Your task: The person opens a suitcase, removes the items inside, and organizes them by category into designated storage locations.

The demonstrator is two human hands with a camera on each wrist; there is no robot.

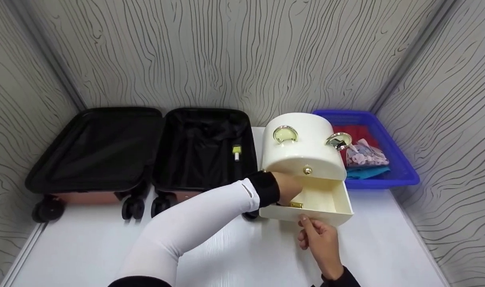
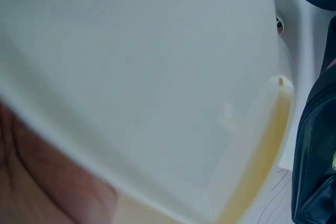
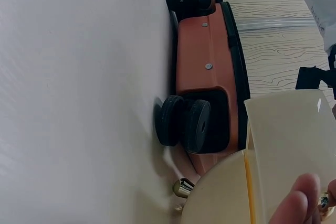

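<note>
In the head view, a cream storage box (image 1: 300, 151) with a rounded top has its lower drawer (image 1: 326, 195) pulled out. My left hand (image 1: 288, 187) reaches down into that drawer, its fingers mostly hidden; I cannot tell if they hold anything. A small shiny gold item (image 1: 296, 205) lies right by it, near the drawer's front wall. In the left wrist view, the pale drawer wall (image 2: 147, 77) covers most of the hand. My right hand (image 1: 322, 243) is at the drawer front, where the right wrist view shows its fingers pinching a gold knob (image 3: 324, 201).
An open suitcase lies to the left, with its lid half (image 1: 103, 151) and black-lined half (image 1: 198, 151). In the lined half lies a small yellow-green bottle (image 1: 237, 151) with a white cap. Behind the box at right, a blue basket (image 1: 402, 167) holds folded cloth (image 1: 366, 155).
</note>
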